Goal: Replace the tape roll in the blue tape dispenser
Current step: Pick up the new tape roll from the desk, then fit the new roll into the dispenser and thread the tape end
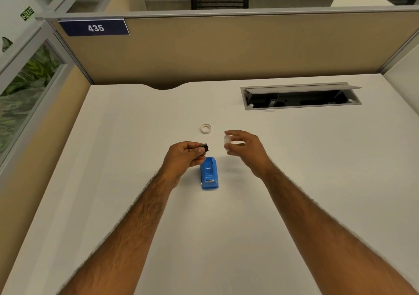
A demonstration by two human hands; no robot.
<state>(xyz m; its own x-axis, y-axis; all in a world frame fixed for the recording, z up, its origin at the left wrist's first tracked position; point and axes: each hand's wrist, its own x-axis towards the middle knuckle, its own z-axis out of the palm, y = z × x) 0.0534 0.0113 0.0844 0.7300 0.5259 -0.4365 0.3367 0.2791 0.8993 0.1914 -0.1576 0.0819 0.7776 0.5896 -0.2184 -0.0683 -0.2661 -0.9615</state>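
The blue tape dispenser [209, 174] lies on the white desk [136, 136] between my hands, its roll bay empty. My left hand [183, 157] is just above and left of it, pinching a small black spindle [205, 147] between thumb and fingers. My right hand [247, 150] hovers to the right, fingers closed around a clear tape roll [227, 143]. A white empty ring-shaped core [205, 128] lies flat on the desk beyond both hands.
An open cable tray [300, 97] is sunk into the desk at the back right. A tan partition [226, 49] with a blue sign reading 435 closes the far side. A glass panel stands on the left.
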